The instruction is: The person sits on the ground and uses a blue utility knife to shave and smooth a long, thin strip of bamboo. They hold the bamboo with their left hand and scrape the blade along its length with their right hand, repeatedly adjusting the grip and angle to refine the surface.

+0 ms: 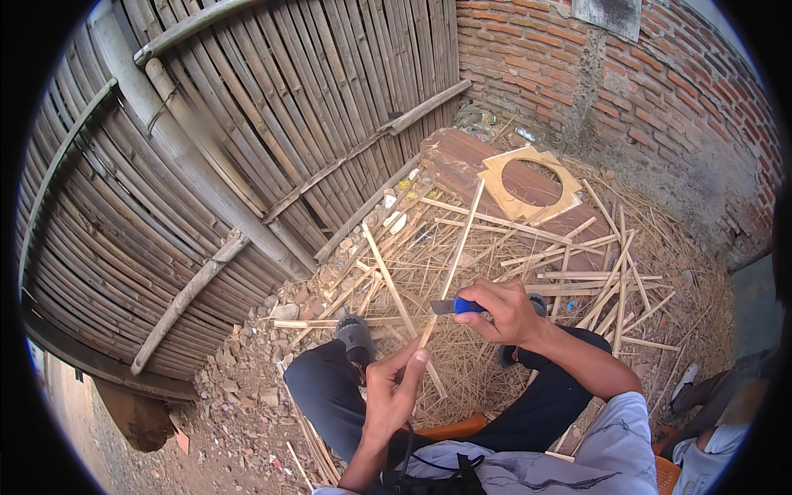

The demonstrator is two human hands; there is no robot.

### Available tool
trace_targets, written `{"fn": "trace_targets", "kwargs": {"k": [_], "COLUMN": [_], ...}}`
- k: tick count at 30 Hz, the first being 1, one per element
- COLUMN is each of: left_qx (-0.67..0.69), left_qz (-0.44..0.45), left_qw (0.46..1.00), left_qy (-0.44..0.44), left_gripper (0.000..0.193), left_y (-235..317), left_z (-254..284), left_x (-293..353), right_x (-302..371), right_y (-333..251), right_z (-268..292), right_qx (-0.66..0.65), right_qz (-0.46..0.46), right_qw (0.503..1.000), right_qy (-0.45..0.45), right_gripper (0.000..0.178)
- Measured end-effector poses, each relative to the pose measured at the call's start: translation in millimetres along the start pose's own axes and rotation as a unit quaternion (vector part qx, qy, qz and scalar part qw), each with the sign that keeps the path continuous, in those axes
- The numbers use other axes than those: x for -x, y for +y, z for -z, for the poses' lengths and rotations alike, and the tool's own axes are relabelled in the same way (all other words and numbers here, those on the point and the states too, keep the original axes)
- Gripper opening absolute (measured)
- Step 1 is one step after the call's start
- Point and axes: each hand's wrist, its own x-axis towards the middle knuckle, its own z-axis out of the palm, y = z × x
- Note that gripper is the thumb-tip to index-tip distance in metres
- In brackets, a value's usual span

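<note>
My left hand is closed around the near end of a long, pale bamboo strip, which slants up and away from me over the straw. In my right hand is a knife with a blue handle, gripped in a fist. Its short, dark blade points left and lies across the strip, a little beyond my left fingers. Both hands are in front of my bent knees, between my dark trouser legs.
Loose pale strips and straw litter the ground. Farther off, a plywood piece with a round hole rests on a brown board. A bamboo fence and brick wall enclose the spot. Another person's leg shows at right.
</note>
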Motion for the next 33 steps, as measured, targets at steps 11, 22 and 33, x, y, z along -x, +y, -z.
{"fn": "trace_targets", "kwargs": {"k": [11, 22, 33], "left_qx": [0.126, 0.066, 0.083], "left_qz": [0.115, 0.060, 0.098], "left_qw": [0.982, 0.995, 0.989], "left_qy": [-0.082, -0.043, -0.078], "left_gripper": [0.040, 0.042, 0.040], "left_y": [7.7, 2.9, -19.4], "left_z": [1.1, -10.2, 6.7], "left_x": [0.7, 0.7, 22.2], "right_x": [-6.8, -7.2, -16.6], "right_y": [-20.2, -22.1, 23.1], "right_z": [3.2, 4.9, 45.8], "right_qx": [0.016, 0.028, 0.074], "right_qz": [-0.004, -0.039, -0.186], "right_qw": [1.000, 0.999, 0.971], "right_qy": [0.023, 0.006, 0.135], "right_gripper": [0.032, 0.029, 0.028]}}
